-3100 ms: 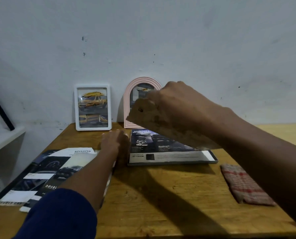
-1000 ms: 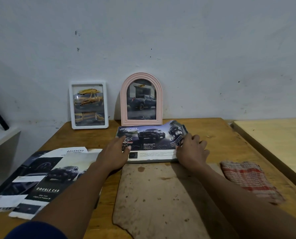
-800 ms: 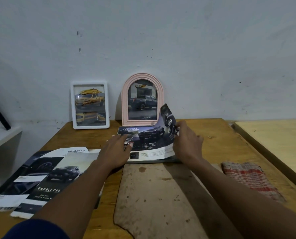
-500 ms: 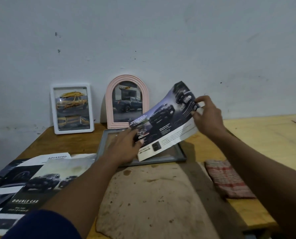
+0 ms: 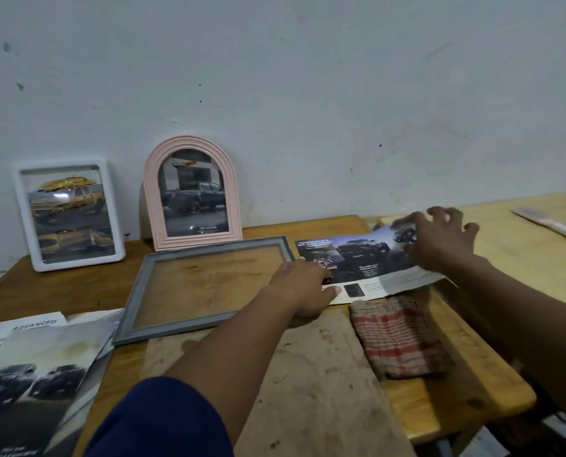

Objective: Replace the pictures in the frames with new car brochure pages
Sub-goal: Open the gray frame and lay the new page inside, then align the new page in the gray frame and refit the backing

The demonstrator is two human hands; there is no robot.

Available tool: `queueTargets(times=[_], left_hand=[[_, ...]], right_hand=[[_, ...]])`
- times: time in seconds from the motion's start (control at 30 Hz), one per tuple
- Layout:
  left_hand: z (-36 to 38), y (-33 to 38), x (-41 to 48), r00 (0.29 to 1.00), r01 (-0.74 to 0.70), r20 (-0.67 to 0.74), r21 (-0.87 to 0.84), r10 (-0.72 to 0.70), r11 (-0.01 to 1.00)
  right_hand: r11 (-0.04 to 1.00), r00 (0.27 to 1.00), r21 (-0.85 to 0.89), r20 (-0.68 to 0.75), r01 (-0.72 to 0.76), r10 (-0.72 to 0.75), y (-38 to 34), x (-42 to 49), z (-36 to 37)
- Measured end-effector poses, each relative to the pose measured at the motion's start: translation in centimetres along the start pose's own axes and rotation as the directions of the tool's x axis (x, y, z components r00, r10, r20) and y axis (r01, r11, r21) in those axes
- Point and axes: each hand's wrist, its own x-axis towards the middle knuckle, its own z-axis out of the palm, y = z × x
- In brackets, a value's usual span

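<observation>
Removal looks done: left hand (image 5: 303, 288) and right hand (image 5: 440, 242), both with open fingers, hold old page (image 5: 364, 258) flat on table (image 5: 60, 288) just beside empty grey frame (image 5: 205, 285), so next move needs new brochure page (image 5: 34, 367).

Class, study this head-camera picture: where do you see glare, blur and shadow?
Head view: glare streaks the glass of the white frame, hiding part of its yellow car. Head view: the right hand is smeared by motion blur, while the pink frame is sharp. Head view: light is dim and even, with soft shadows on the table.
</observation>
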Motion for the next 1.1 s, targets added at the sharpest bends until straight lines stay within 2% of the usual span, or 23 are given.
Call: queueTargets(times=[0.1,0.2,0.3,0.6,0.8,0.93,1.1], left_hand=[[0.3,0.0,0.3,0.998,0.008,-0.055,0.04,-0.006,0.999],[0.4,-0.8,0.1,0.994,0.018,-0.104,0.003,-0.018,1.0],[0.2,-1.5,-0.5,0.991,0.021,-0.133,-0.065,-0.029,0.998],[-0.8,-2.9,-2.4,0.978,0.058,-0.183,-0.218,-0.099,0.974],[-2.9,-7.9,-6.9,0.94,0.18,-0.243,-0.237,-0.238,0.955],[-3.7,-12.8,-11.9,0.892,0.319,-0.246,-0.249,-0.378,0.914],[-4.3,-18.4,-20.3,0.793,0.456,-0.253,-0.355,-0.553,0.816]], right_hand=[[0.985,0.976,0.004,0.136,0.17,-0.169,-1.7,-0.7,2.0],[0.931,0.9,0.249,0.281,0.266,-0.333,-4.2,-1.7,3.5],[0.891,0.9,0.365,0.233,0.27,-0.368,-5.5,-2.2,4.0],[0.882,0.898,0.399,0.242,0.252,-0.367,-6.9,-2.3,2.8],[0.8,0.875,0.485,0.13,0.354,-0.466,-13.9,-3.4,-0.4],[0.707,0.816,0.535,0.054,0.463,-0.576,-20.6,-5.9,-2.3],[0.564,0.671,0.565,0.025,0.603,-0.741,-29.2,-11.0,-3.4]])
